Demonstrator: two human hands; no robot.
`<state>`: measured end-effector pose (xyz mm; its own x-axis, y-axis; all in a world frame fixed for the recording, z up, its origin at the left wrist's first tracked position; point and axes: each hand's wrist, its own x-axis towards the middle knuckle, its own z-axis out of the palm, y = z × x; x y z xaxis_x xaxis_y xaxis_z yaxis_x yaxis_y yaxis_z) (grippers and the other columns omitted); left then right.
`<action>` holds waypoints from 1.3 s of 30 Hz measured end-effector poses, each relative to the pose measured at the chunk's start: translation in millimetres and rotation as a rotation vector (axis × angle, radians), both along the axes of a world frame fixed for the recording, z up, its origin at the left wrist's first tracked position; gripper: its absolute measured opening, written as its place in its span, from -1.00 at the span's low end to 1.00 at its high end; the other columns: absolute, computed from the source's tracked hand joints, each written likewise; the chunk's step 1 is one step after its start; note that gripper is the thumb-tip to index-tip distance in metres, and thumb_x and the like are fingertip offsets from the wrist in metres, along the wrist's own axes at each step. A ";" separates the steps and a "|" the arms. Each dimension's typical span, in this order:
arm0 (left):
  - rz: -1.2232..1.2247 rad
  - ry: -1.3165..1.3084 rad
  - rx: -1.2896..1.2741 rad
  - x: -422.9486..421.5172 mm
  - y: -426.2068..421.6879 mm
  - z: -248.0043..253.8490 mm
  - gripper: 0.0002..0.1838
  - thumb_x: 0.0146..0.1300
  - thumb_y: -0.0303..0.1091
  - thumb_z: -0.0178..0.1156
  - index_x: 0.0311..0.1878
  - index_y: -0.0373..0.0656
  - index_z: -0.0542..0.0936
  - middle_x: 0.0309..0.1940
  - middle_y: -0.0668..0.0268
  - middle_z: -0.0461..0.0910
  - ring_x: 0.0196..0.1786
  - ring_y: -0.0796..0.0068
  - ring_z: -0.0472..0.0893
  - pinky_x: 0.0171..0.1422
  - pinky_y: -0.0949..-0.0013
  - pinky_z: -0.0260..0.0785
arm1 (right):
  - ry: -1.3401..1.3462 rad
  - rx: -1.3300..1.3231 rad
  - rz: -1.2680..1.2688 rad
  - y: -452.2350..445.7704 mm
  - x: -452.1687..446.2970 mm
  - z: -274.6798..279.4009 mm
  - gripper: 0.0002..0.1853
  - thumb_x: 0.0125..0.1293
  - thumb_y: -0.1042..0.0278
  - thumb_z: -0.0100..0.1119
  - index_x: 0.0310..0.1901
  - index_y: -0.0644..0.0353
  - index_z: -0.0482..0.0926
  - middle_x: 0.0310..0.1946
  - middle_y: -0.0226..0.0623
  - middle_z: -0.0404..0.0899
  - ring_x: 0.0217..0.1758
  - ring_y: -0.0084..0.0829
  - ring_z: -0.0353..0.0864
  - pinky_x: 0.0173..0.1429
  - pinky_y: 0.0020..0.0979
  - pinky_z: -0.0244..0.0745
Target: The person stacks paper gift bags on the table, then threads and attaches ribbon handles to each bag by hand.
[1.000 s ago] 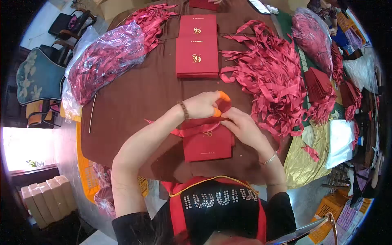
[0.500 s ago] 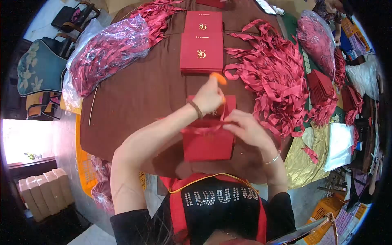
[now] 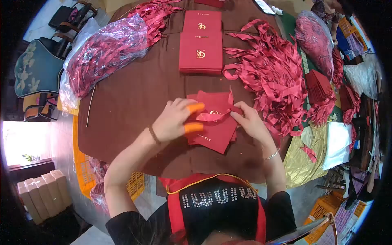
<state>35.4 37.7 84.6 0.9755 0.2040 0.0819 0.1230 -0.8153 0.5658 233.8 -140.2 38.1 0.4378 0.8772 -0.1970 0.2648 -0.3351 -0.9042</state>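
Observation:
A red card (image 3: 218,132) with gold print lies tilted on a small stack of similar red cards in front of me. A red ribbon (image 3: 210,117) crosses its upper half, and a ribbon end sticks up near the top right corner. My left hand (image 3: 172,119) is at the card's left side, thumb and forefinger apart, both in orange finger covers; the ribbon's left end lies between them. At the card's right edge, my right hand (image 3: 250,121) pinches the ribbon between thumb and forefinger.
Beyond the cards stands a neat stack of red cards (image 3: 201,53) with gold logos. Loose red ribbons (image 3: 273,77) are heaped to the right. A clear plastic bag of ribbons (image 3: 110,53) lies at the left. Gold wrapping (image 3: 304,159) lies at the right edge.
The left hand has moved left and down, away from above the cards. The upper card now lies flat and turned at an angle, its gold logo showing. The right hand has shifted slightly right.

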 end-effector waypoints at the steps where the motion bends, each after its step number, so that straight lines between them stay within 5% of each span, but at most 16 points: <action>1: 0.003 -0.004 -0.001 -8.1 -3.9 -9.0 -0.62 0.07 -0.27 0.28 -0.02 -0.11 0.51 0.00 0.21 0.45 0.05 0.09 0.41 0.15 0.15 0.20 | 0.035 0.002 0.031 0.5 1.1 -2.5 -0.80 0.24 0.38 0.13 -0.14 0.26 0.47 -0.47 -0.51 0.43 -0.46 -0.73 0.36 -0.38 -0.62 0.32; 5: -0.082 -0.105 0.131 -27.3 1.2 -19.8 -0.65 -0.02 -0.34 0.34 -0.13 -0.12 0.51 -0.03 0.25 0.47 0.07 0.15 0.38 0.11 0.15 0.21 | 0.106 -0.019 0.181 1.3 6.9 4.7 -0.80 0.25 0.40 0.11 -0.12 0.25 0.46 -0.45 -0.50 0.43 -0.44 -0.72 0.37 -0.37 -0.63 0.33; 7: 0.030 0.162 -0.215 -36.6 6.8 -0.5 -0.64 0.01 -0.40 0.31 -0.08 -0.12 0.49 -0.21 0.29 0.54 -0.07 0.36 0.47 -0.02 0.30 0.31 | 0.159 -0.004 0.211 0.8 11.8 6.5 -0.76 0.23 0.38 0.11 -0.10 0.29 0.44 -0.44 -0.33 0.50 -0.45 -0.60 0.44 -0.37 -0.51 0.37; 8: 0.120 0.286 -0.615 -38.1 11.3 6.4 -0.60 0.05 -0.49 0.27 0.00 -0.12 0.47 -0.39 0.38 0.52 -0.25 0.58 0.48 -0.15 0.47 0.33 | 0.163 -0.040 0.243 1.0 15.4 5.6 -0.75 0.22 0.37 0.12 -0.10 0.28 0.44 -0.42 -0.31 0.51 -0.42 -0.61 0.44 -0.34 -0.51 0.37; 12: 0.158 0.142 -1.149 -64.0 26.5 -16.3 -0.54 0.08 -0.57 0.23 0.10 -0.20 0.43 -0.34 0.45 0.53 -0.28 0.69 0.48 -0.13 0.60 0.33 | -0.022 -0.031 0.312 3.7 17.5 3.5 -0.76 0.21 0.38 0.16 -0.11 0.24 0.46 -0.44 -0.43 0.45 -0.37 -0.56 0.45 -0.28 -0.52 0.37; 16: 0.323 0.081 -1.169 -69.6 31.1 -41.8 -0.56 0.17 -0.57 0.14 0.15 -0.16 0.39 -0.37 0.50 0.48 -0.31 0.70 0.44 -0.15 0.61 0.33 | -0.326 -0.248 0.243 8.9 3.9 35.5 -0.74 0.15 0.42 0.17 -0.11 0.24 0.46 -0.39 -0.29 0.47 -0.30 -0.33 0.50 -0.16 -0.41 0.40; 18: 0.279 0.049 -1.123 -69.7 29.7 -53.1 -0.52 0.16 -0.58 0.14 0.19 -0.15 0.36 -0.35 0.49 0.47 -0.29 0.70 0.44 -0.15 0.60 0.32 | -0.691 0.138 0.176 10.2 3.7 29.4 -0.76 0.14 0.45 0.13 -0.14 0.23 0.47 -0.32 -0.15 0.46 -0.20 -0.15 0.49 -0.05 -0.32 0.40; 23: 0.234 0.056 -1.166 -73.7 25.9 -53.8 -0.39 0.14 -0.60 0.15 0.28 -0.12 0.26 -0.32 0.47 0.44 -0.26 0.71 0.40 -0.16 0.60 0.29 | -0.501 0.301 0.246 46.4 -6.8 20.1 -0.83 0.20 0.45 0.03 -0.17 0.28 0.48 -0.24 -0.14 0.49 -0.11 -0.14 0.49 -0.01 -0.31 0.40; 29: 0.214 0.185 -0.761 -97.9 37.6 -57.0 -0.44 0.10 -0.58 0.19 0.21 -0.17 0.35 -0.36 0.43 0.48 -0.29 0.67 0.43 -0.15 0.58 0.30 | -0.429 0.127 0.446 61.9 -21.2 7.3 -0.79 0.21 0.34 0.07 -0.19 0.27 0.50 -0.28 -0.12 0.48 -0.14 -0.10 0.49 -0.04 -0.26 0.41; 32: 0.407 0.126 -0.956 -110.8 39.3 -66.3 -0.71 0.12 -0.53 0.19 -0.05 -0.30 0.51 -0.36 0.41 0.53 -0.30 0.66 0.48 -0.17 0.57 0.34 | -0.382 0.083 0.460 59.5 -20.9 11.4 -0.77 0.19 0.31 0.11 -0.19 0.27 0.50 -0.29 -0.14 0.46 -0.15 -0.14 0.49 -0.06 -0.29 0.40; 39: 0.585 -0.226 -1.352 -104.2 29.4 -71.1 -0.85 0.13 -0.56 0.16 -0.19 -0.26 0.52 -0.39 0.32 0.56 -0.35 0.54 0.52 -0.26 0.49 0.35 | -0.326 0.085 0.439 59.6 -24.5 14.2 -0.80 0.14 0.35 0.18 -0.26 0.27 0.48 -0.37 -0.22 0.44 -0.26 -0.30 0.48 -0.13 -0.39 0.38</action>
